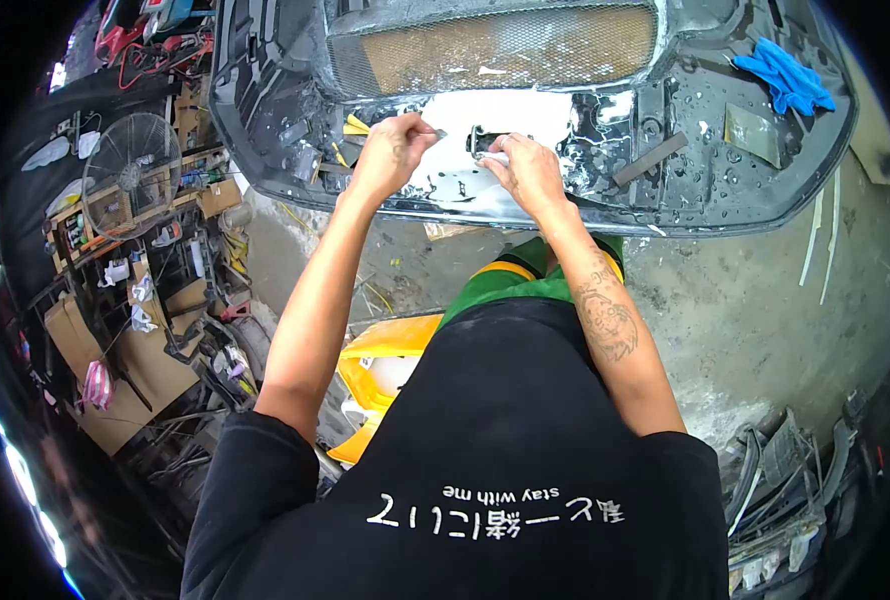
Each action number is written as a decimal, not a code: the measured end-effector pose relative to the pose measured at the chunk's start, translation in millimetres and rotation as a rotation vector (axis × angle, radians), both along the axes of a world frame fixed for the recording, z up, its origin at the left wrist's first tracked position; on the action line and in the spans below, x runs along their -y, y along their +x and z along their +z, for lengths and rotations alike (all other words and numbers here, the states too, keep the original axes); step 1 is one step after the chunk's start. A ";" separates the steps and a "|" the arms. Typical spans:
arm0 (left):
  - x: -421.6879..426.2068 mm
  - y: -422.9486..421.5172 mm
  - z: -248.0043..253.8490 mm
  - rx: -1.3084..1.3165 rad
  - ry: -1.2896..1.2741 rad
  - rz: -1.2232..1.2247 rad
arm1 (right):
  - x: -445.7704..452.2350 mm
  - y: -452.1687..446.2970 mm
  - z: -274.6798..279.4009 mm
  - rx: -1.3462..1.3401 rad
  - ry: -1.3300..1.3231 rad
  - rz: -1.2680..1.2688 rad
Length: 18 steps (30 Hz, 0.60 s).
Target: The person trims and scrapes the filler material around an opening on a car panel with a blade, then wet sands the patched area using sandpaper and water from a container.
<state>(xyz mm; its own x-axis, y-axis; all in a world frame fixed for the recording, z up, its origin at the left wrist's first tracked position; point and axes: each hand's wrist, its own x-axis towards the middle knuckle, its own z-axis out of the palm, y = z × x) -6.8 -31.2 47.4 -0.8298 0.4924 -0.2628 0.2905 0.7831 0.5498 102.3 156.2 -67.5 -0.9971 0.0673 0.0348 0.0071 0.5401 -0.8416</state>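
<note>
A large black car body panel (665, 190), wet with drops, lies in front of me with a mesh opening (505, 50) at its far side. Over its near middle is a glossy white area (455, 110) with a small dark slot. My left hand (395, 155) is closed in a pinch above the left of this area, with a small dark flat piece at its fingertips. Beside the slot, my right hand (530, 170) has its fingers closed round a small pale piece, mostly hidden by the fingers.
A blue cloth or glove (787, 76), a greenish flat sheet (752, 135) and a grey strip (650, 160) lie on the panel's right. Yellow pieces (356, 125) are at its left. A round fan (131, 175) and clutter stand left; a yellow part (390, 340) sits below.
</note>
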 end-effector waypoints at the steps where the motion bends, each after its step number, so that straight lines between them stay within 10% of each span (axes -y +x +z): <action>1: 6.4 1.5 -2.6 -0.019 -0.021 0.031 | -0.9 -0.7 0.3 0.000 0.009 0.007; 8: 15.4 39.9 -4.1 0.055 0.099 0.138 | 1.5 23.0 15.2 0.005 -0.420 -0.102; 12: 18.1 83.1 -2.5 -0.119 0.209 -0.022 | 15.4 54.2 42.7 0.687 -1.145 -0.235; 18: 22.5 118.7 2.8 -0.337 -0.004 -0.214 | 33.1 62.7 15.6 0.869 -1.504 -0.259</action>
